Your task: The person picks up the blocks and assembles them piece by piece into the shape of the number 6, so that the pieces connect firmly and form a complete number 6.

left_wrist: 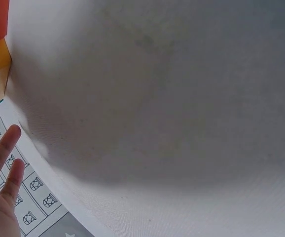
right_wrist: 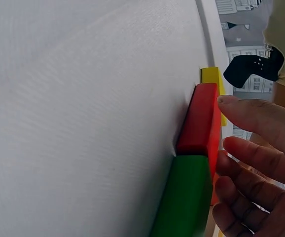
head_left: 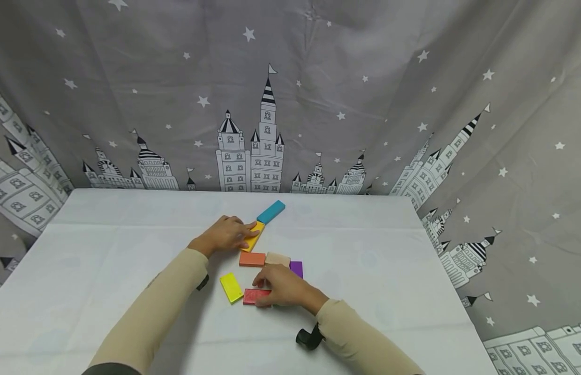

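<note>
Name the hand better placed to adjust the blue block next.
Probably the left hand: it touches the amber block, whose far end is next to the blue block; the right hand is at the red block, farther away.

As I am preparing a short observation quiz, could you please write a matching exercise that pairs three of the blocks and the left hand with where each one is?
Column one
1. Blue block
2. Beige block
3. Bright yellow block
4. Left hand

Column two
A. Left of the red block
B. On the golden-yellow block
C. Farthest from the head camera of all the blocks
D. Between the orange block and the purple block

Right pairs: 1-C, 2-D, 3-A, 4-B.
</note>
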`<action>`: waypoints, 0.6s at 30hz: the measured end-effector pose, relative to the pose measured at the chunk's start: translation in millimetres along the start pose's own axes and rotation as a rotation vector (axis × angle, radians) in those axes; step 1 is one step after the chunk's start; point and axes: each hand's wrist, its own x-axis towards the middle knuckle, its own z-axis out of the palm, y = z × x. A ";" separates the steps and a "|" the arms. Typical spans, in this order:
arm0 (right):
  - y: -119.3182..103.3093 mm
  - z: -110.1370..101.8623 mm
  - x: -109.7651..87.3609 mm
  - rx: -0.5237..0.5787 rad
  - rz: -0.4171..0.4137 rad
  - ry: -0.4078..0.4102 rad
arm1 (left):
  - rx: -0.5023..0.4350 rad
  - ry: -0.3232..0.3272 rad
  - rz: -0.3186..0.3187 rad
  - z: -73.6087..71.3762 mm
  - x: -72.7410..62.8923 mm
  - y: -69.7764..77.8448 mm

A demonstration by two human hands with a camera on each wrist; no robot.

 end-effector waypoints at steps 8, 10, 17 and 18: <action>0.5 3.2 0.2 -0.050 -0.031 0.011 | 0.027 0.009 0.022 -1.1 -1.3 0.0; 0.3 3.5 0.1 -0.054 -0.032 0.012 | 0.026 0.008 0.022 -1.4 -1.2 0.2; -0.6 5.0 -0.7 -0.064 -0.032 0.021 | 0.021 0.014 0.021 -1.1 -1.9 -0.1; -0.8 5.2 -0.8 -0.067 -0.032 0.024 | 0.023 0.016 0.022 -1.1 -2.0 -0.1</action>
